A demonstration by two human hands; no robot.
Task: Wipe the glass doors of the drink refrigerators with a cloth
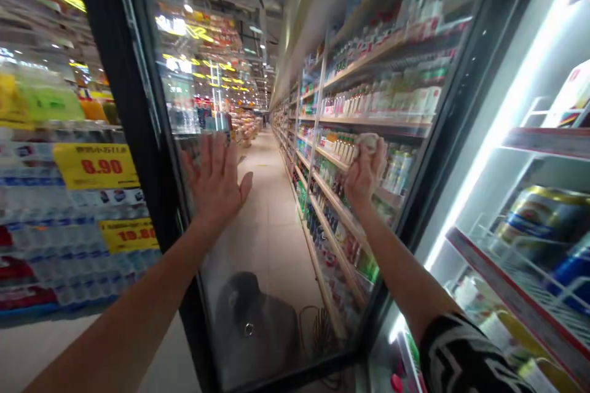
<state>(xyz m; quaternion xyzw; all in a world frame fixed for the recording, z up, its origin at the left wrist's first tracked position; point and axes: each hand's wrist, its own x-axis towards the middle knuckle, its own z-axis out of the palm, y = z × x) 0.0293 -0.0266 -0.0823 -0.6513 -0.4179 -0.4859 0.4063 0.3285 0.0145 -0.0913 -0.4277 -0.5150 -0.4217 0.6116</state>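
A glass door (276, 295) with a black frame stands open in front of me. My left hand (216, 178) lies flat against the glass near the left side of the frame, fingers spread and nothing in it. Toward the right side of the pane, my right hand (364, 175) presses a crumpled pale cloth (367, 140) to the glass, its fingers bent around it. The dark shape of a person with a cap is reflected low in the glass.
Lit cooler shelves (520, 301) with cans and cartons are close on the right. At the left are stacked bottle packs (83, 258) with yellow price signs (99, 166). Through the glass, an aisle (270, 196) runs beside long drink shelves.
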